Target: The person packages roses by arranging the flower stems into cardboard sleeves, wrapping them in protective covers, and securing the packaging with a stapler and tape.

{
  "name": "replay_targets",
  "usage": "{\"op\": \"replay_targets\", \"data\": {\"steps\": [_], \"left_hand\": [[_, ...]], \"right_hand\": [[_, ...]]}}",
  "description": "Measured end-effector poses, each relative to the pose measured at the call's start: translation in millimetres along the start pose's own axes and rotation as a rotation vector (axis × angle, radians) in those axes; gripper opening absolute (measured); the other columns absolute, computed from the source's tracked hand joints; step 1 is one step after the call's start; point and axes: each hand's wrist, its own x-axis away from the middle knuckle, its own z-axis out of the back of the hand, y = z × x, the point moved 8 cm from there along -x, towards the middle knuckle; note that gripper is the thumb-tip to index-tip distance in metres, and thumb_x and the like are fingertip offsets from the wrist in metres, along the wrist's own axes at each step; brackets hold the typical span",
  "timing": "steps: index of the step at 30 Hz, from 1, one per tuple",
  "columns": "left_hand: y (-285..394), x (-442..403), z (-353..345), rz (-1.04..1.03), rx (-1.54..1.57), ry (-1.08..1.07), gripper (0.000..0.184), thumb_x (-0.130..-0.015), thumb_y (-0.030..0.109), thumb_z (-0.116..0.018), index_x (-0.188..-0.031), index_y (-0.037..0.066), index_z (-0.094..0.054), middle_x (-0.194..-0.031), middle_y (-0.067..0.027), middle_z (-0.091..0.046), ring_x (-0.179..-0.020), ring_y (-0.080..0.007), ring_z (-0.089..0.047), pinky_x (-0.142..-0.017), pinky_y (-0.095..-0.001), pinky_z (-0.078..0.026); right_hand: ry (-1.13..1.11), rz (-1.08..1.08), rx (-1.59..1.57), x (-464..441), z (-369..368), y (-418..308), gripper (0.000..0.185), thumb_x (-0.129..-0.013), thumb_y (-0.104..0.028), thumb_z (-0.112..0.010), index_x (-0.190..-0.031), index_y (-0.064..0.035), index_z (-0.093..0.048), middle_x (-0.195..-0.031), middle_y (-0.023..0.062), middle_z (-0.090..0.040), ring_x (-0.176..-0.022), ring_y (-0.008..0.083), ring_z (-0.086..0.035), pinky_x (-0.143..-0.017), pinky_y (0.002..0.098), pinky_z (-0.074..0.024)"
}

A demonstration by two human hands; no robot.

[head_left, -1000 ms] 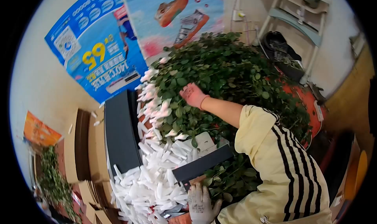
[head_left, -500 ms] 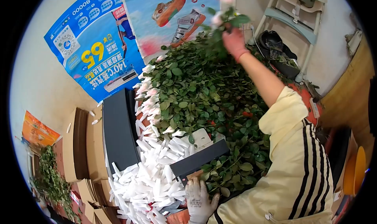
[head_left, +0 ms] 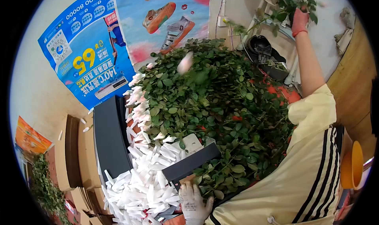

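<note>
Right hand [head_left: 301, 23] grasping leafy rose stems [head_left: 282, 15], left hand [head_left: 194, 207] near the desk's [head_left: 290, 95] near edge, grip hidden, white flower sleeves [head_left: 138, 191] alongside.

Counted, there are one hand in a pinkish-red glove [head_left: 300, 23], one hand in a grey-white glove [head_left: 194, 206], two heaps of green leafy stems [head_left: 244, 118], one yellow plastic vessel [head_left: 351, 166], two large blue-toned paper posters [head_left: 85, 39] and dozens of jumbled white tapered tubes [head_left: 136, 193].
</note>
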Motion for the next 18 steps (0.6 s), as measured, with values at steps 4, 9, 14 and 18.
{"op": "replay_targets", "data": {"steps": [4, 9, 14, 18], "left_hand": [[1.2, 1.8, 0.5, -0.046, -0.007, 0.048, 0.074, -0.069, 0.038, -0.068, -0.12, -0.011, -0.045, -0.133, -0.0316, -0.036, -0.125, -0.0482, -0.032, -0.105, -0.054, -0.023], [-1.7, -1.2, 4.4, -0.021, 0.033, 0.018, 0.074, -0.069, 0.04, -0.068, -0.121, -0.008, -0.046, -0.133, -0.0306, -0.037, -0.124, -0.0479, -0.033, -0.104, -0.0542, -0.024], [-2.4, -1.8, 2.6, -0.025, 0.03, 0.011, 0.074, -0.069, 0.04, -0.069, -0.12, -0.007, -0.046, -0.132, -0.03, -0.038, -0.122, -0.048, -0.034, -0.103, -0.0553, -0.024], [0.7, -1.6, 20.9, -0.042, 0.133, 0.05, 0.072, -0.073, 0.031, -0.068, -0.126, -0.009, -0.04, -0.136, -0.0317, -0.032, -0.123, -0.05, -0.032, -0.102, -0.0549, -0.027]], "right_hand": [[-0.134, 0.376, 0.341, 51.5, -38.3, -78.7, 0.025, -0.081, -0.013, -0.054, -0.104, -0.0034, -0.058, -0.089, 0.0158, -0.064, -0.083, 0.0322, -0.061, -0.072, 0.0373, -0.0485], [-0.342, 0.965, 0.847, 182.1, -135.2, -74.7, 0.033, -0.078, -0.028, -0.061, -0.103, -0.0073, -0.061, -0.109, 0.0146, -0.06, -0.098, 0.0315, -0.057, -0.082, 0.0363, -0.0459], [-0.739, 1.034, 0.807, 324.8, -250.2, -106.4, 0.027, -0.079, -0.019, -0.051, -0.103, -0.0069, -0.055, -0.093, 0.0138, -0.059, -0.084, 0.0279, -0.056, -0.07, 0.0425, -0.0435], [-1.056, 1.156, 0.825, 484.1, -298.4, -73.7, 0.035, -0.078, -0.016, -0.042, -0.108, -0.001, -0.051, -0.087, 0.0137, -0.054, -0.081, 0.0299, -0.052, -0.071, 0.0487, -0.0391]]}}
